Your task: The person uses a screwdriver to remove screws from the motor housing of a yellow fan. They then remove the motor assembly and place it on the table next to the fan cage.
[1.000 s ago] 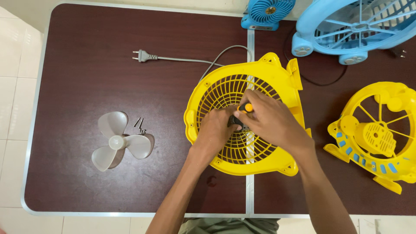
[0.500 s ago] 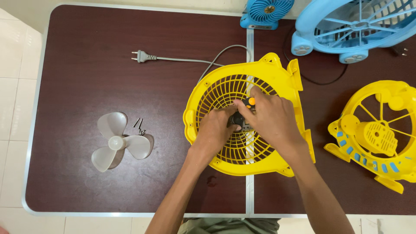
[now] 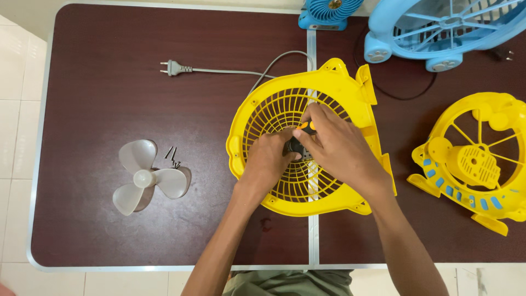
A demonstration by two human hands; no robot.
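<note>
- We work at a dark brown table (image 3: 109, 82) with a pale metal rim, standing on light floor tiles (image 3: 13, 109).
- A blue fan (image 3: 444, 27) and a yellow fan half (image 3: 476, 164) lie to our right.
- The yellow fan grille (image 3: 329, 87) lies face up at the table's middle seam.
- Left of it rest a grey fan blade (image 3: 145, 178) and a plug (image 3: 172, 68).
- Our left hand (image 3: 268, 161) curls over the dark hub; our right hand (image 3: 339, 145) pinches an orange-handled screwdriver (image 3: 304, 126) (tip hidden).

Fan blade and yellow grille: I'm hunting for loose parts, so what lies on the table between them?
In the head view, small metal screws lie beside the fan blade; otherwise bare table up to the yellow grille.
</note>
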